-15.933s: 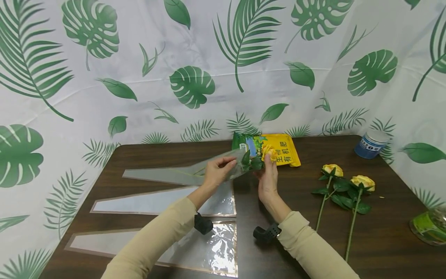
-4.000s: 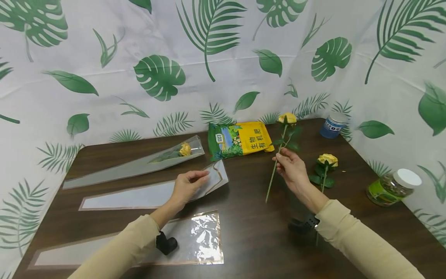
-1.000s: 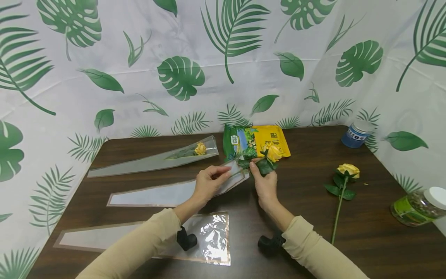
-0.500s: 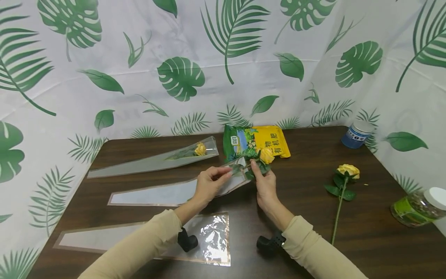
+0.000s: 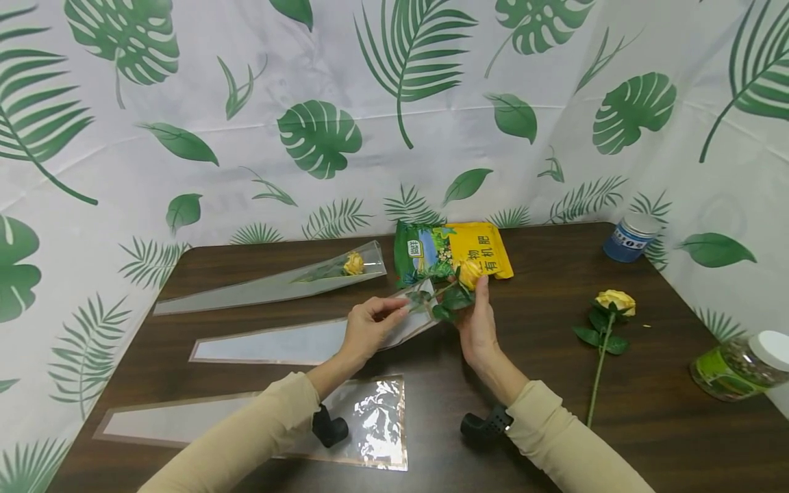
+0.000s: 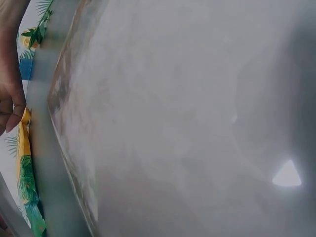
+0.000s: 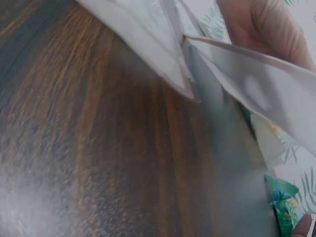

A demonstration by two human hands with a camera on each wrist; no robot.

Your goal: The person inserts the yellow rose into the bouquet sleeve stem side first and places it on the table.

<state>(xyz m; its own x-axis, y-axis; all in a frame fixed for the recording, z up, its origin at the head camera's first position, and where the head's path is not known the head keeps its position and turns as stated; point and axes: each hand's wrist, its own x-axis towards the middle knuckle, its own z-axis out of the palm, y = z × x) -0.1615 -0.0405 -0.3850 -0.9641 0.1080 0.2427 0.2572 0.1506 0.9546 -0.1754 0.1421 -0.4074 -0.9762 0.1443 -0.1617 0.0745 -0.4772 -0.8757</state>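
Note:
My left hand [image 5: 370, 332] pinches the upper edge of a tapered clear flower sleeve [image 5: 265, 346] at its wide end, lifted off the table. My right hand [image 5: 479, 335] holds a yellow rose [image 5: 470, 274] by its head, thumb standing beside the bloom; the other fingers are partly hidden behind leaves. The stem and lowest leaves lie within the sleeve's mouth, while bloom and upper leaves stay outside. In the right wrist view the mouth of the sleeve [image 7: 276, 91] gapes, with the left hand [image 7: 269, 29] behind it. Glossy film [image 6: 173, 113] fills most of the left wrist view.
Behind lies a sleeved rose [image 5: 354, 263]; nearer, a flat sleeve [image 5: 370, 424]. A yellow-green fertilizer bag [image 5: 453, 250] rests at the back. On the right are a loose rose [image 5: 615, 302], a blue jar [image 5: 630, 238] and a white-lidded jar [image 5: 740, 366].
Over the last second the rose has moved left, deeper into the sleeve, and my right hand has shifted from its stem to its head. Earlier, another rose went into the back sleeve.

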